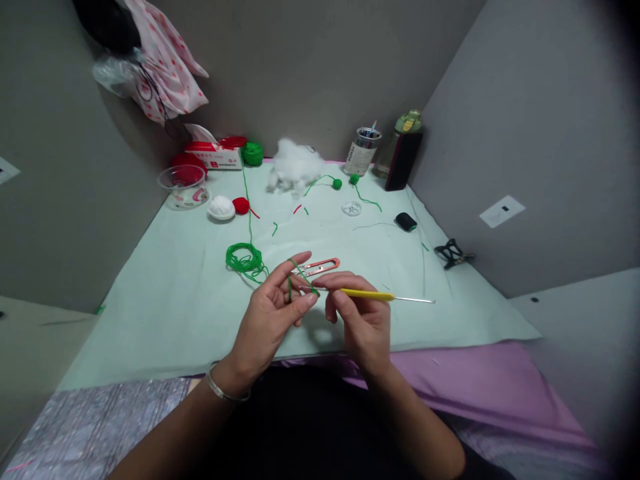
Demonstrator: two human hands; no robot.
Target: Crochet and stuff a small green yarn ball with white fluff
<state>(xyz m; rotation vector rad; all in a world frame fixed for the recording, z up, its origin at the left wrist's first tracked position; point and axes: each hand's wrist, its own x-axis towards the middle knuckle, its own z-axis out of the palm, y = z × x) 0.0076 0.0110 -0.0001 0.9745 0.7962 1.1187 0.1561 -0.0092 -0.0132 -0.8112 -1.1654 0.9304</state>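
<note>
My left hand pinches a bit of green yarn between thumb and fingers, with a strand running over the raised index finger. In my right hand is a double-ended crochet hook with a yellow handle. Its left tip meets the yarn at my left fingertips; the other metal end points right. Behind my left hand lies a loose coil of green yarn, from which a strand runs back toward a green ball. Orange thread snips lie just beyond my fingers.
White stuffing, a tissue box, a clear tub, a can of tools and a bottle stand at the back. Small green pieces, a red ball, a black item and a black stand lie around.
</note>
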